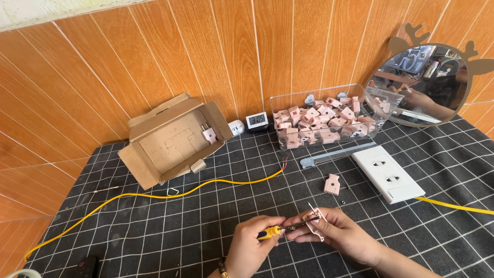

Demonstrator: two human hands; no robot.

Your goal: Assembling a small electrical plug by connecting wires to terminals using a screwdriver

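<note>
Pink plug (318,226) pinched in right hand (339,232); left hand (249,247) grips screwdriver (280,230), which should stay square to the screw

The left hand (250,244) grips a yellow-handled screwdriver (288,227), its tip set at a small pink plug part (318,222) pinched in the right hand (337,232); beyond them on the gridded counter (154,231) lie a pink plug half (332,184), a white socket plate (388,173), a yellow cable (154,194), an open cardboard box (175,140) and a clear bin (329,121) of pink parts.
</note>
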